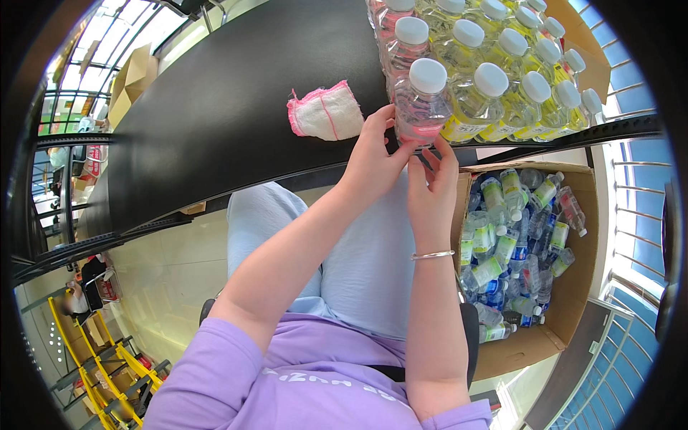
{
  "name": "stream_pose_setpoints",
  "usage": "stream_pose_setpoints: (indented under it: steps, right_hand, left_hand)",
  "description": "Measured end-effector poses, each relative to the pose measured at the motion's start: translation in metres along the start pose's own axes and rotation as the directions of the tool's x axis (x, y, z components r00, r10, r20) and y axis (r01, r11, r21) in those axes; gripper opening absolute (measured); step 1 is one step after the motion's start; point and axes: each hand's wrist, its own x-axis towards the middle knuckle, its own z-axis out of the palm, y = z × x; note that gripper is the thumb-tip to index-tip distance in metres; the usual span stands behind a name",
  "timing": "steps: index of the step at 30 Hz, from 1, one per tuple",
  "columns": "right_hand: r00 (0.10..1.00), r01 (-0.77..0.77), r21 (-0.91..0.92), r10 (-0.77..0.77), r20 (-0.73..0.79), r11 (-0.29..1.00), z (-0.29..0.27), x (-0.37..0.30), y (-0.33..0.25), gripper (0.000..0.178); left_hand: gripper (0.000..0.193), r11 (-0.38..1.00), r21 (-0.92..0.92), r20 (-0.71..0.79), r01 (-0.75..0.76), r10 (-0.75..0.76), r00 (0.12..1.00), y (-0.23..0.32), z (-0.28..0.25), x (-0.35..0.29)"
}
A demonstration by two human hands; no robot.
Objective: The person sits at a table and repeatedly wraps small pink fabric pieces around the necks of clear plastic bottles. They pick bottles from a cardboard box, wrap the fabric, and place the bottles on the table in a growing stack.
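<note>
At the table's front edge stands a clear plastic bottle (421, 107) with a white cap and a pink label, at the near left corner of a packed group of bottles. My left hand (376, 154) is closed around its lower left side, thumb at the front. The fingertips of my right hand (433, 172), which has a silver bangle at the wrist, grip its lower right front. Other pink-labelled bottles (408, 39) stand behind it. Bottles with yellow labels (480, 97) fill the rows to the right. A folded white cloth with pink edging (327, 112) lies left of my left hand.
The black table (208, 107) stretches to the left. Below its right end, a cardboard box (530, 360) holds many loose plastic bottles. Another cardboard box (584, 43) is behind the bottle rows. A yellow-framed rack (93, 344) stands at lower left; metal bars line the right side.
</note>
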Motion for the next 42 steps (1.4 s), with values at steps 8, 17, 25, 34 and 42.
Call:
stream_pose_setpoints:
  steps: [8,17,25,34,42]
  right_hand:
    - [1.000,-0.001,0.001,0.001,0.006,1.000,0.0005,-0.0001,0.0015,0.046]
    - [1.000,0.001,0.002,-0.001,0.015,1.000,0.0006,0.0003,0.0002,0.047]
    - [1.000,0.009,-0.003,-0.009,0.015,1.000,0.0008,0.0001,0.0014,0.046]
    - [1.000,0.010,-0.019,-0.010,0.008,1.000,0.0013,-0.0003,-0.0015,0.045]
    - [1.000,-0.001,-0.003,0.001,0.010,1.000,0.0018,-0.0004,0.0002,0.047]
  left_hand:
    - [0.058,1.000,-0.012,0.019,0.009,-0.008,1.000,-0.0012,-0.0007,0.0005]
    - [0.059,0.999,-0.022,0.039,0.022,-0.021,0.999,0.0018,-0.0031,0.0018]
    - [0.058,1.000,-0.010,0.050,0.028,-0.028,0.998,0.0029,-0.0035,0.0030]
    - [0.052,0.999,0.009,0.034,0.038,-0.039,0.999,0.0051,-0.0040,0.0035]
    - [0.057,0.999,0.006,0.055,0.040,-0.040,0.998,0.0039,-0.0051,0.0044]
